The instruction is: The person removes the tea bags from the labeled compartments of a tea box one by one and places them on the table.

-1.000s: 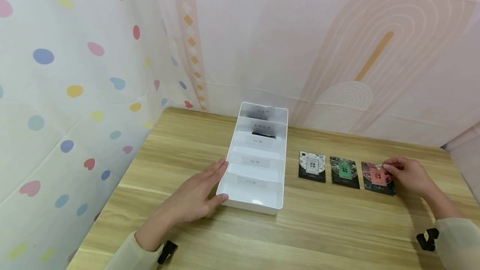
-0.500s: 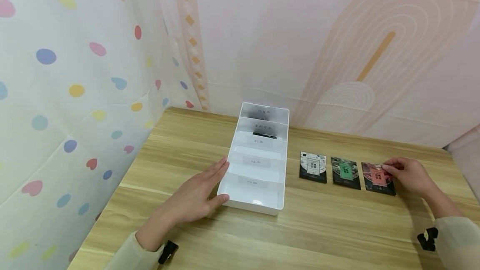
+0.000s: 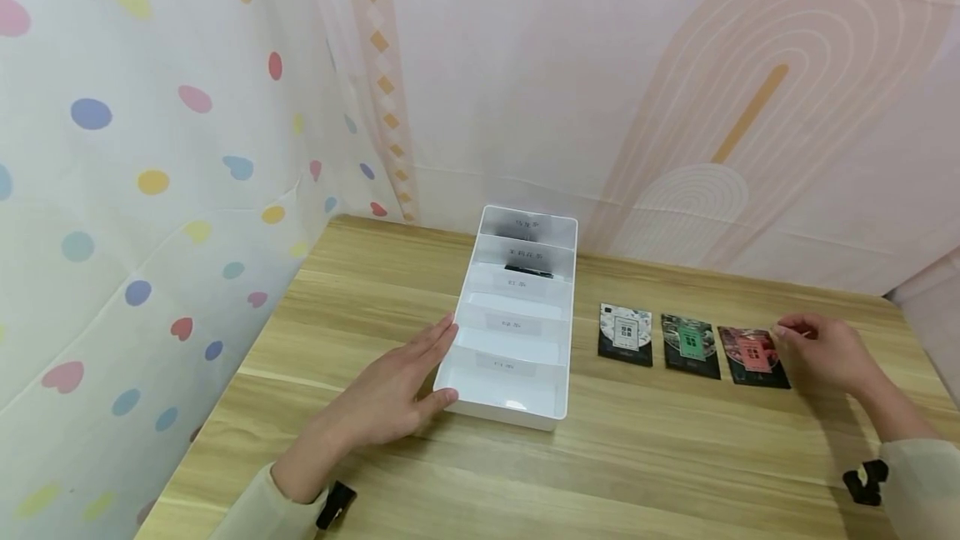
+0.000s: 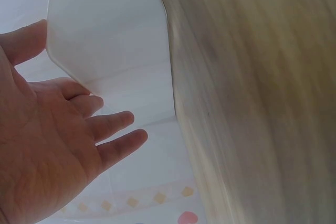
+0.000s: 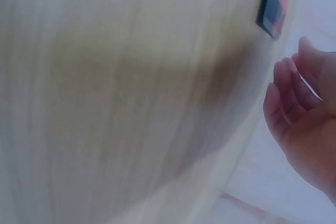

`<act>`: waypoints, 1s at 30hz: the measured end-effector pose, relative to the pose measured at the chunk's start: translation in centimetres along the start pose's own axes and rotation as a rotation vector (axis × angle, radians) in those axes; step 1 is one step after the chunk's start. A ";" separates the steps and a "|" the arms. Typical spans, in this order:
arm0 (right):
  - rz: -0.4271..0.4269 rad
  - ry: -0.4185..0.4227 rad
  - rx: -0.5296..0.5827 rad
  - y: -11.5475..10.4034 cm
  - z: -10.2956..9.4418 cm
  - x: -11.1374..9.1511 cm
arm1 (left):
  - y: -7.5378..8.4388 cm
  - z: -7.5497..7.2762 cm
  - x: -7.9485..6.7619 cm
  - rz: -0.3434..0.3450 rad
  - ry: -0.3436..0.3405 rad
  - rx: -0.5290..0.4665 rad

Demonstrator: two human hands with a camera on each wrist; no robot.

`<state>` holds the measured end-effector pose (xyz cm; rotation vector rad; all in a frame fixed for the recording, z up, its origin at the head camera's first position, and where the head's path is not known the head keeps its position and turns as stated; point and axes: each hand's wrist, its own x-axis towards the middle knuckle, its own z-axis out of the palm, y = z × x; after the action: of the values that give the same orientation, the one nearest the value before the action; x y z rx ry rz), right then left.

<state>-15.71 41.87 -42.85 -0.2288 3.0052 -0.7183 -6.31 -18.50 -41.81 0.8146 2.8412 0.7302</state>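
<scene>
A white divided box (image 3: 555,419) with labelled compartments stands on the table in the head view. My left hand (image 3: 393,390) rests against its left side near the front corner, fingers extended; the left wrist view shows the palm and fingers (image 4: 118,124) along the white wall. To the box's right lie three flat tea sachets in a row: a white and black one (image 3: 625,335), a green one (image 3: 690,346) and a red one (image 3: 753,357). My right hand (image 3: 828,352) is at the red sachet's upper right corner, fingers loosely bent; a gap shows between them in the right wrist view.
A dark sachet edge (image 3: 529,271) shows inside the box's second compartment from the back. The wood table (image 3: 645,457) meets a pale patterned curtain (image 3: 525,107) behind and a dotted curtain (image 3: 112,215) on the left. Each wrist has a black clip.
My right hand has drawn slightly right, off the red sachet's corner, and that sachet has shifted a little to the left. The left hand stays at the box.
</scene>
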 end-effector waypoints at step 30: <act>-0.065 0.111 0.081 -5.8 0.2 -0.2 | 0.0 0.1 0.0 0.004 0.012 0.004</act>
<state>-14.74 36.70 -40.36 -0.2940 3.0770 -0.8856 -6.31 -18.44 -41.87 0.8187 2.8533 0.7324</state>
